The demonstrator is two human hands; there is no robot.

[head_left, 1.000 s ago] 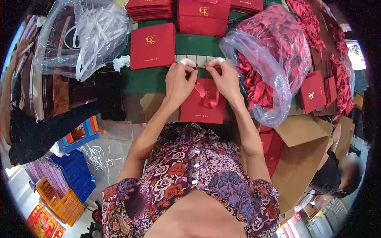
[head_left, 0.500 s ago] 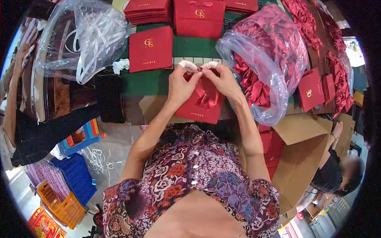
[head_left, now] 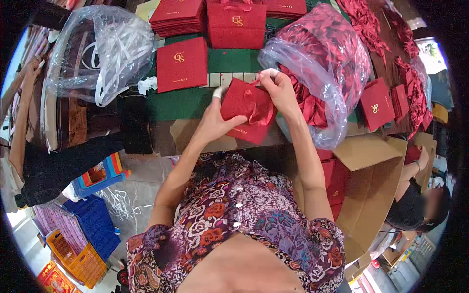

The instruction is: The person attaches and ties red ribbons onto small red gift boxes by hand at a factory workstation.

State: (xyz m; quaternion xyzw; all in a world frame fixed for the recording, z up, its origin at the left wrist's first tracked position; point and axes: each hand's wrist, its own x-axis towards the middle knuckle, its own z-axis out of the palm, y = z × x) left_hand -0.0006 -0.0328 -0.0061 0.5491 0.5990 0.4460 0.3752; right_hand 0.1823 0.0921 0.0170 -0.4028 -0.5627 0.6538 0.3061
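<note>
A small red paper bag (head_left: 239,102) with a red ribbon (head_left: 255,105) on its front is between my hands at the table's near edge. My left hand (head_left: 215,117) grips the bag's left side, thumb across its front and a white-wrapped finger behind. At the bag's top right, my right hand (head_left: 278,90) pinches the ribbon, with white wrapping on a fingertip. Just behind lies a flat red bag (head_left: 182,65) with gold print. A plastic sack of red ribbons (head_left: 320,63) rests beside my right hand.
Stacked red bags (head_left: 178,17) and an upright red bag (head_left: 236,27) stand at the back. A plastic bag of white cords (head_left: 115,49) is at left. An open cardboard box (head_left: 369,195) stands lower right. Another person (head_left: 415,205) is at far right, and another person's arm (head_left: 22,107) at far left.
My hands have moved apart from their meeting point at the top of the bag. The left now grips the bag's side, and the bag is raised and tilted. The ribbon's end is drawn to the right.
</note>
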